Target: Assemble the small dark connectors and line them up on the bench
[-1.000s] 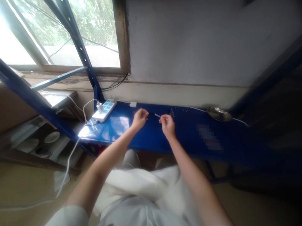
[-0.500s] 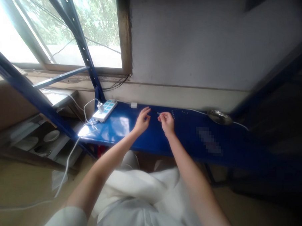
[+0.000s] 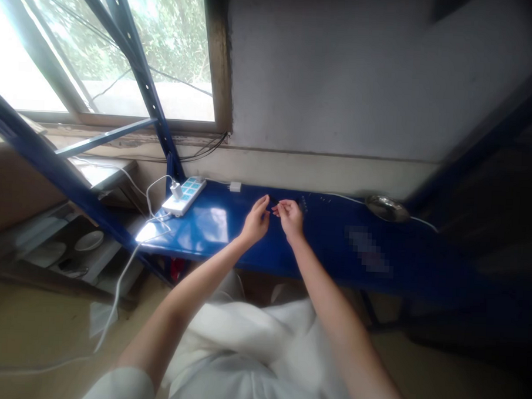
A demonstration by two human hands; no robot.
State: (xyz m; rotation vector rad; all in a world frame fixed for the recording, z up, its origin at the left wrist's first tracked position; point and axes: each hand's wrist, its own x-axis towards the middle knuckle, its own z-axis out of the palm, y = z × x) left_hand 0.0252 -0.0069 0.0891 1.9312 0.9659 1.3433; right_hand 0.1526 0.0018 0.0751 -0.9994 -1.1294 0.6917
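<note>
A small black part (image 3: 273, 207) showed against the deep blue worktop (image 3: 334, 243). The strip (image 3: 183, 197) was white with blue switches, the cable (image 3: 119, 293) white, and the dish (image 3: 386, 208) silver. The frame (image 3: 143, 70) was dark blue, the wall (image 3: 333, 73) pale grey above a cream band (image 3: 320, 172), the shirt (image 3: 242, 339) white, the leaves (image 3: 167, 30) green.

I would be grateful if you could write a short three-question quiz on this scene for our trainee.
1. True or false: the left hand is nearer the white power strip than the right hand is.
2. Is the shelf under the hands red, blue or green?
3. Fill in the blank: the shiny metal dish lies to the ___ of the hands.

Key: 1 true; 2 blue; 3 right.
</note>
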